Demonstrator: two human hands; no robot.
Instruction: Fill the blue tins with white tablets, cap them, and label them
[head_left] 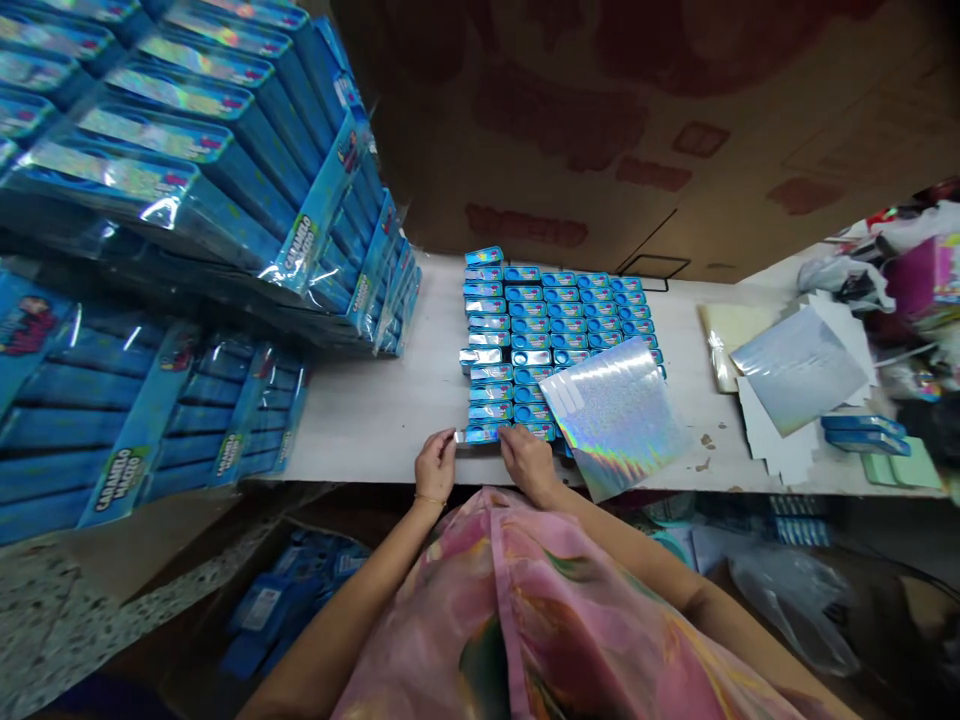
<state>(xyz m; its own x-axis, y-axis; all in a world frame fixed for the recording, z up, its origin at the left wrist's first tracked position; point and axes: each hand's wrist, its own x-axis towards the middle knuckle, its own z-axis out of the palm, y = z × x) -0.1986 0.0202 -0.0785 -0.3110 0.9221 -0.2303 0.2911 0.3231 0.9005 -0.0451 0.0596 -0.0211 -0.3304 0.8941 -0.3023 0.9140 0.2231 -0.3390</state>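
Observation:
My left hand (435, 468) has thumb and fingers closed on the silvery end of a shiny sticker strip, at the left end of a small blue box (480, 435). At the box's other end, my right hand (529, 462) pinches with bent fingertips. That box is the nearest in its column. Behind it, rows of similar blue boxes (531, 325) stand packed together on the white table (375, 420). A holographic sticker sheet (619, 420) lies slantwise over the right front of the rows, with a few pale label-shaped patches near its left edge.
Tall stacks of plastic-wrapped blue packs (247, 190) rise at the left. A large cardboard box (555, 140) walls off the back. To the right lie another silvery sheet (795, 365), white paper pieces and two blue boxes (865, 437). Below the table edge is a clear plastic bag (799, 600).

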